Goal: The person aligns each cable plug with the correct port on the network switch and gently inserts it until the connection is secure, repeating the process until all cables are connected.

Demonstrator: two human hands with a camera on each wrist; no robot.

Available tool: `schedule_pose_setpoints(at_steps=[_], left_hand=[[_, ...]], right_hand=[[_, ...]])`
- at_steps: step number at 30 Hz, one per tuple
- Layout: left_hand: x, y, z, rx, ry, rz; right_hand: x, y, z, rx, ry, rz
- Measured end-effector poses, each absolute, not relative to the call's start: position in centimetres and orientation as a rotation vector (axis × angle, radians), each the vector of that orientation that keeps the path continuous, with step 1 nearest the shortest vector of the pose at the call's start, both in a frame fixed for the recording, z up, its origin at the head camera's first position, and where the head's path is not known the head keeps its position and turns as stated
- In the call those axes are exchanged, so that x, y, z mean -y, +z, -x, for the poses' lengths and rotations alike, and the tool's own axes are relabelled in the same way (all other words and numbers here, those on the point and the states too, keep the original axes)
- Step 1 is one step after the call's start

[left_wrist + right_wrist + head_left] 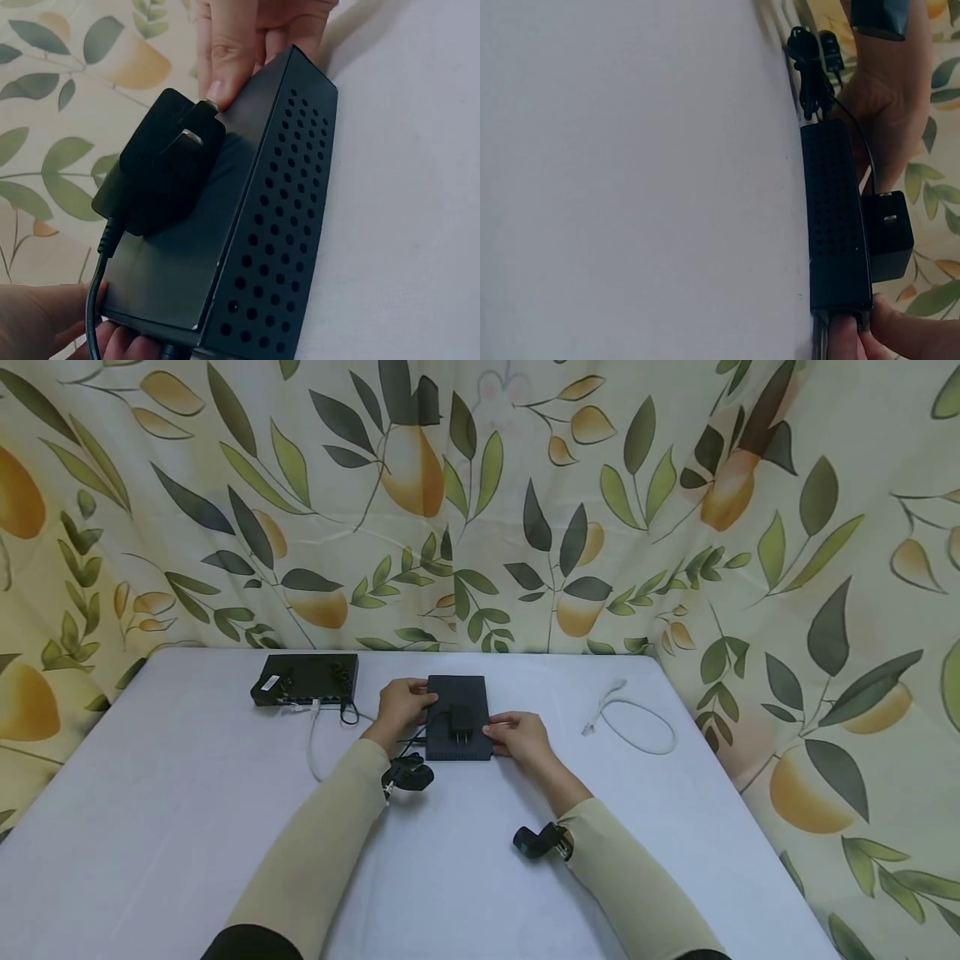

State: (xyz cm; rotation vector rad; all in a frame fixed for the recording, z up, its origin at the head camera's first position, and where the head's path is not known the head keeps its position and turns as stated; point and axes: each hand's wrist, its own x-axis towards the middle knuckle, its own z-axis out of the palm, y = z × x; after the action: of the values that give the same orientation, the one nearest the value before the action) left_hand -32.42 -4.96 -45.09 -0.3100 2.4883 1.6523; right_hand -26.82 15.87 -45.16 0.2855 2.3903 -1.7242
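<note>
A flat black vented box (457, 689) lies on the white table, with rows of round holes along its near side (281, 217). On its top sits a black power adapter (461, 720), its metal prongs pointing toward the near side. From the adapter (169, 161) a thin black cord (91, 315) runs to the left. My left hand (401, 710) grips the box's left edge between thumb and fingers. On the opposite edge, my right hand (519, 739) pinches it, thumb on top and fingers at the side (844, 341).
Farther left stands a second black device (307, 677) with a white cable (311, 743) at its near side and a bundled black cord (348, 710) beside it. A loose white cable (637, 747) lies on the right. Patterned curtain (480, 568) hangs behind the table.
</note>
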Motion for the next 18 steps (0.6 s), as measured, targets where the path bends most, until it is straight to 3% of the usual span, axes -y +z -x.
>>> schedule_pose_setpoints(at_steps=[10,18], left_hand=[[4.9,-45.5,32.8,-2.466,1.653,0.345],[4.9,-45.6,32.7,-2.512,1.624,0.341]], right_hand=[[-17.4,-44.4,27.5,-2.460,-1.565,-0.074],[-22.6,-42.0,29.0,-2.718,-1.287,0.105]])
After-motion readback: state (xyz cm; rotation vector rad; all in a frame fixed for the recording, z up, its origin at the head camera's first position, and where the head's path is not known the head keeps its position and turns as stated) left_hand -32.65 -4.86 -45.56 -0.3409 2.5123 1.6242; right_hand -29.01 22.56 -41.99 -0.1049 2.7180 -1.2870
